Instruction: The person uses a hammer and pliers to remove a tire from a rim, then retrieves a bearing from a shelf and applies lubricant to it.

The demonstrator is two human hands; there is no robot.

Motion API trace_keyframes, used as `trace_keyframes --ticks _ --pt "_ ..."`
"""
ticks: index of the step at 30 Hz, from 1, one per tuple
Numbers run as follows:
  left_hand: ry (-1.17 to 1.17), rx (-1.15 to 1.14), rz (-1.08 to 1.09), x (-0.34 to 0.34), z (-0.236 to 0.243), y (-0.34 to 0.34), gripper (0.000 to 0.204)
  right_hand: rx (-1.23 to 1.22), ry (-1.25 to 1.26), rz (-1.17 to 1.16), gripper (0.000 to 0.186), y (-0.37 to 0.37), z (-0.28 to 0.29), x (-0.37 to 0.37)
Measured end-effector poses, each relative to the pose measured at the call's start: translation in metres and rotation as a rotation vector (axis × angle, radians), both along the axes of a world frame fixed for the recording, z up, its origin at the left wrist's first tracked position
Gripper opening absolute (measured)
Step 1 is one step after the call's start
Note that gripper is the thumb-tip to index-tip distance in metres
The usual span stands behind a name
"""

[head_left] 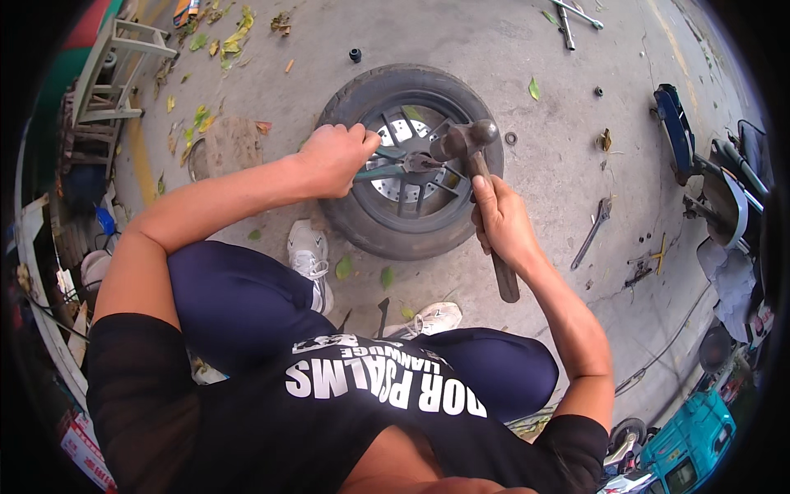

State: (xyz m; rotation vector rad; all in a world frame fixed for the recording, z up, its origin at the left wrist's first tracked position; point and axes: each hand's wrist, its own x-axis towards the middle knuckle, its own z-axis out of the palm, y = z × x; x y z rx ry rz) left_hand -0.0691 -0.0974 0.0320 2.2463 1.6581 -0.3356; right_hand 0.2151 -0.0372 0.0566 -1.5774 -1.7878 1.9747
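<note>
A wheel [362,229] with a black tyre, dark spokes and a silver brake disc lies flat on the concrete before me. My left hand [339,160] is closed round the green handles of a pair of pliers [393,170], whose jaws reach over the wheel's hub. What the jaws grip, if anything, I cannot make out. In my right hand [504,216] is the wooden handle of a ball-peen hammer [466,140]. Its steel head is above the hub, just right of the plier jaws. The hub's middle is partly hidden by both tools.
An adjustable wrench [592,234] and a yellow-handled tool [661,253] lie to the right. A cross-shaped wrench [568,26] is at the far right. A black socket-like part [355,55] sits beyond the tyre. A metal ladder-like stand [123,74] is at left, a teal machine [690,440] at lower right.
</note>
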Motion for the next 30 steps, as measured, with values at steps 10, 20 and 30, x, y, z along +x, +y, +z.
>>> trace_keyframes --ticks 10,20,30 --pt "0.062 -0.016 0.011 -0.006 -0.005 -0.001 0.048 0.097 0.129 -0.325 0.043 0.006 -0.028 0.036" --pt "0.086 0.097 -0.062 0.004 0.007 0.005 0.058 0.243 0.140 -0.126 0.050 -0.002 -0.011 0.027" --pt "0.193 0.103 -0.132 0.023 0.011 0.009 0.053 0.273 0.150 -0.044 0.048 -0.037 -0.046 0.047"
